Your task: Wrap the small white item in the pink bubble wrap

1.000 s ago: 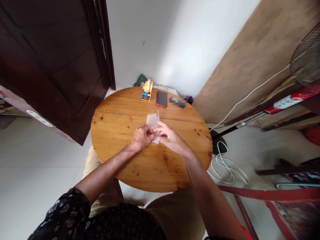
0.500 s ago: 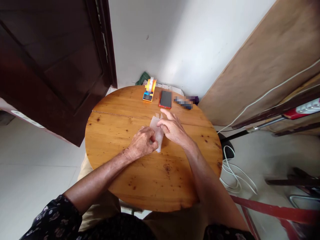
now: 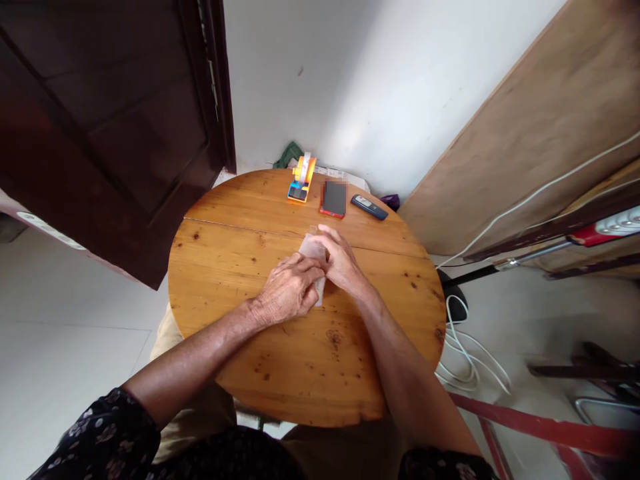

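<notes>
A flat, whitish, translucent wrapped packet lies on the round wooden table between my hands. Across its middle rests my left hand, fingers bent together over it and thumb tucked near its lower end. My right hand curves round the packet's right edge, with the index finger reaching over its top and the thumb close to my left fingertips. A small clear piece, like tape, sticks out at the packet's far end, partly hidden by the right fingers. What is inside the packet cannot be made out.
Toward the back of the table stand an orange and blue tape dispenser, a red-edged dark device and a dark blue remote-like object. A wall rises behind. White cable lies coiled on the floor at right.
My left hand has moved slightly right, its fingers now lying over the packet rather than curled beside it. My right hand has lowered and closed in, so the hands now meet.
</notes>
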The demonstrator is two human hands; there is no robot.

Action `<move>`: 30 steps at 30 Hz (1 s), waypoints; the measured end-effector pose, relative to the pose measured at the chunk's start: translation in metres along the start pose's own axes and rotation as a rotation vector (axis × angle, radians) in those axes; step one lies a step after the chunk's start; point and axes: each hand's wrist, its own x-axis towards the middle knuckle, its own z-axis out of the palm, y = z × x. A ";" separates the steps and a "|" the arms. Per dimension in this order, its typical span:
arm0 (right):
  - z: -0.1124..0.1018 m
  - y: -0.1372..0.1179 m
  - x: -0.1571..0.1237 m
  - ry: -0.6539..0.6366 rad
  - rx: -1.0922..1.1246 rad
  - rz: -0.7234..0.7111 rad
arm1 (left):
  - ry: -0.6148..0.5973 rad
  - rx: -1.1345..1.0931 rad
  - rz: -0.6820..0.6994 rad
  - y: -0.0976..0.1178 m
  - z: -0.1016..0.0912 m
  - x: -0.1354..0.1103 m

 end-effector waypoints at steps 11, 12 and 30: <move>0.003 0.025 0.006 0.065 0.223 0.559 | 0.088 0.001 0.002 -0.003 0.010 0.000; 0.004 0.022 0.007 0.055 0.280 0.575 | 0.089 0.005 0.001 -0.003 0.009 0.000; 0.014 -0.002 0.015 0.124 0.609 0.564 | 0.058 0.043 -0.023 0.000 0.008 0.000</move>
